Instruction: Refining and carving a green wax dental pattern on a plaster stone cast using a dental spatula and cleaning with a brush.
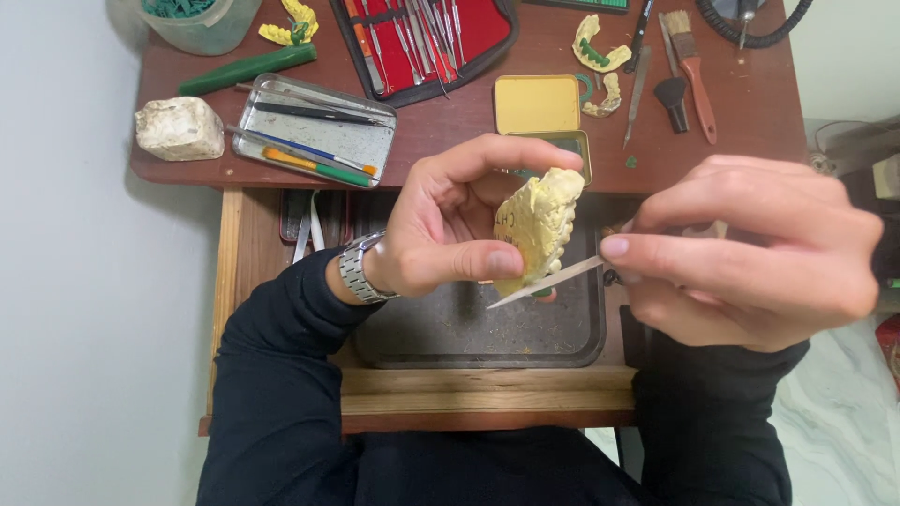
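The left hand (pixel 450 220) holds a yellow plaster teeth model (pixel 539 225). The right hand (pixel 759 253) pinches a thin metal blade (pixel 548 281) touching its edge. Trimming looks partly done, maybe.

Your left hand (pixel 450 225) holds the dental cast (pixel 539 225) above the tray (pixel 450 328); the blade (pixel 548 281) in your right hand (pixel 759 253) touches the cast from the right. Behind lies the desk (pixel 450 126), an open tin (pixel 314 131) to the left.

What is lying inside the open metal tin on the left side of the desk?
Inside the metal tin lie several thin hand tools, with dark, blue, orange and green handles. Whether something smaller lies under them cannot be seen.
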